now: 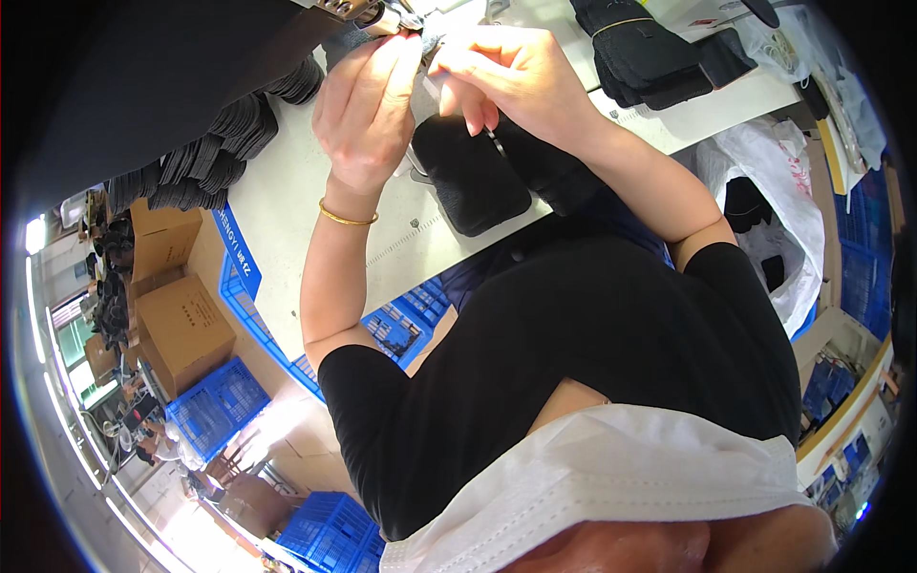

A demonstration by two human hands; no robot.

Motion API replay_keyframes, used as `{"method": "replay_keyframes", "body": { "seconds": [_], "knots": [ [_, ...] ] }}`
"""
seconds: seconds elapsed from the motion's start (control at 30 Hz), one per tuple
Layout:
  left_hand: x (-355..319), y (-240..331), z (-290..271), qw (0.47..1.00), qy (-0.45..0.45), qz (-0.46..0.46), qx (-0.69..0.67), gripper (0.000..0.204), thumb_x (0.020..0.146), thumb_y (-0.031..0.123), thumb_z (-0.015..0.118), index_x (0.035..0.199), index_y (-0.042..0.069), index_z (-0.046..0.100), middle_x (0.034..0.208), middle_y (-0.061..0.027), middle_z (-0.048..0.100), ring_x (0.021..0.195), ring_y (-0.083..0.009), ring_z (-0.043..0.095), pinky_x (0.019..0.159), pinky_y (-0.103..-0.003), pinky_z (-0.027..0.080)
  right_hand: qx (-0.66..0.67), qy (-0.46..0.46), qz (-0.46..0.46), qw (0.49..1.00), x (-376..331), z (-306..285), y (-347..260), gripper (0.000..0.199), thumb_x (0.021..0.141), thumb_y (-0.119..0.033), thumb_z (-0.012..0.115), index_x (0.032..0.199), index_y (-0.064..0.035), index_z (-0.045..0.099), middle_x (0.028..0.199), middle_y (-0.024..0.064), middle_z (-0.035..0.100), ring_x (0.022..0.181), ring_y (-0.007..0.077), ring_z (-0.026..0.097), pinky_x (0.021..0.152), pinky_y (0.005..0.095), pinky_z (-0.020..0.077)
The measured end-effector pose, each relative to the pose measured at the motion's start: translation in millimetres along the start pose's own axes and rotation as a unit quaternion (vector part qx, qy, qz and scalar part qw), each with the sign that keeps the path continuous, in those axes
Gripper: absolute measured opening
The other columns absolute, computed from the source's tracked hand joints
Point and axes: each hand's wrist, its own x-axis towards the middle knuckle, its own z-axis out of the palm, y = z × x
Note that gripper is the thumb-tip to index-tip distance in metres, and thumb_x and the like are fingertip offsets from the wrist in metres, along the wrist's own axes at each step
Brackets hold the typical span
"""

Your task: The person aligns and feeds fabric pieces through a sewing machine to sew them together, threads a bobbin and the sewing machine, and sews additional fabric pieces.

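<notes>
At the top, both hands meet beside the metal parts of what looks like a sewing machine [380,17]. My left hand [368,115], with a gold bangle at its wrist, has its fingers pressed together on a dark grey fabric piece [346,42]. Close by on the right, my right hand [521,81] is closed in a pinch; what lies in its fingertips is too small to make out. A thin shiny metal piece [496,143] shows below its curled fingers. Under the hands, a black padded fabric piece [470,181] lies at the table's near edge.
Stacked black fabric pieces [205,158] line the left side of the white table [287,224]. A banded black bundle [630,48] sits at far right. Beside the table are a white bag [802,239], blue crates [215,406] and cardboard boxes [183,334].
</notes>
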Motion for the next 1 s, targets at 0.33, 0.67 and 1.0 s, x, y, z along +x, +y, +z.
{"method": "replay_keyframes", "body": {
  "seconds": [0.33,0.67,1.0],
  "knots": [
    [6,2,1,0.998,-0.028,-0.018,0.046,0.03,0.067,-0.003,0.066,0.096,-0.001,0.072,0.099,-0.0078,0.068,0.094,-0.0228,0.065,0.076,-0.033,0.054,0.0,-0.019,0.01,1.0,-4,0,-1,0.021,0.097,-0.013,0.055,0.091,0.0004,0.069,0.072,0.0069,0.07,0.053,0.0092,0.063,0.048,0.021,0.0467],
    [15,18,-3,0.992,-0.076,-0.067,0.072,0.031,0.067,-0.007,0.067,0.098,0.0,0.069,0.094,-0.0081,0.065,0.083,-0.0247,0.062,0.072,-0.034,0.051,0.01,-0.022,0.024,0.999,-6,0,5,0.02,0.096,-0.012,0.055,0.091,0.0004,0.07,0.07,0.0071,0.069,0.052,0.0102,0.063,0.048,0.0217,0.0472],
    [12,18,-8,0.968,-0.053,-0.236,-0.069,0.021,0.079,0.002,0.076,0.099,-0.003,0.072,0.098,-0.0123,0.067,0.088,-0.0235,0.066,0.079,-0.03,0.052,-0.001,-0.032,0.042,0.999,-12,-7,7,0.022,0.101,-0.019,0.055,0.098,-0.0021,0.069,0.074,0.0052,0.069,0.053,0.0072,0.06,0.048,0.0195,0.0451]
  ]
}}
